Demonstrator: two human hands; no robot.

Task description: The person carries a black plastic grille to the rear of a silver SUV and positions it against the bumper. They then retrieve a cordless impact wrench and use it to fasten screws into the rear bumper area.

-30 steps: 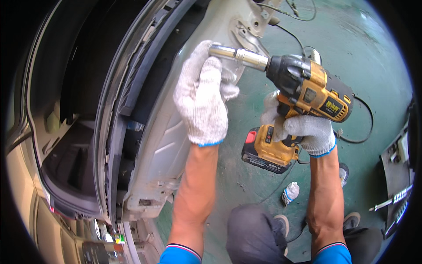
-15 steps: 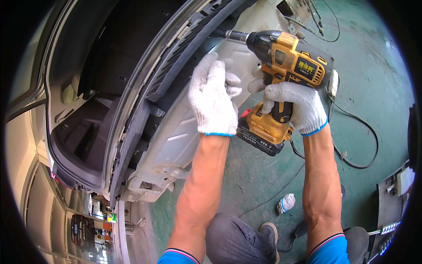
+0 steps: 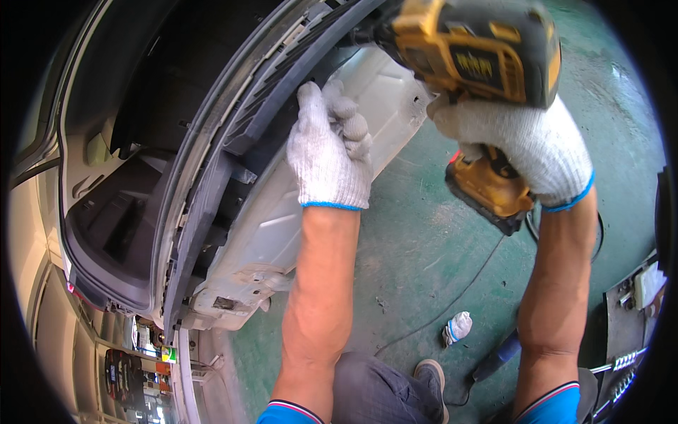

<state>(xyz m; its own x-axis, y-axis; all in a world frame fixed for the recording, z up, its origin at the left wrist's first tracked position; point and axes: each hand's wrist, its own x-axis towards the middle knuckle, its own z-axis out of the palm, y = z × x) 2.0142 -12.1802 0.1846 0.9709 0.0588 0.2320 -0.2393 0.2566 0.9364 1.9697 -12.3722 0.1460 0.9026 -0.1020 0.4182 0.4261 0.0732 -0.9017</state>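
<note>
My right hand, in a white knit glove with a blue cuff, grips a yellow-and-black cordless impact wrench, which is slightly blurred. The wrench's nose points left, to the far end of a black slatted trim strip on a vehicle's body edge; its tip is hard to make out there. My left hand, gloved alike, is right beside the underside of that strip, above the bare white body panel. Its fingers are curled in and the thumb side points up at the strip; whatever they may hold is hidden.
On the green floor lie a crumpled white glove, a thin cable and a blue-handled tool. A dark tray with sockets stands at the right. Dark interior trim fills the vehicle's opening at left.
The impact wrench and my right hand have moved up and to the right, and the wrench looks larger. My left hand has shifted a little left, closer to the slatted strip, its fingers more curled.
</note>
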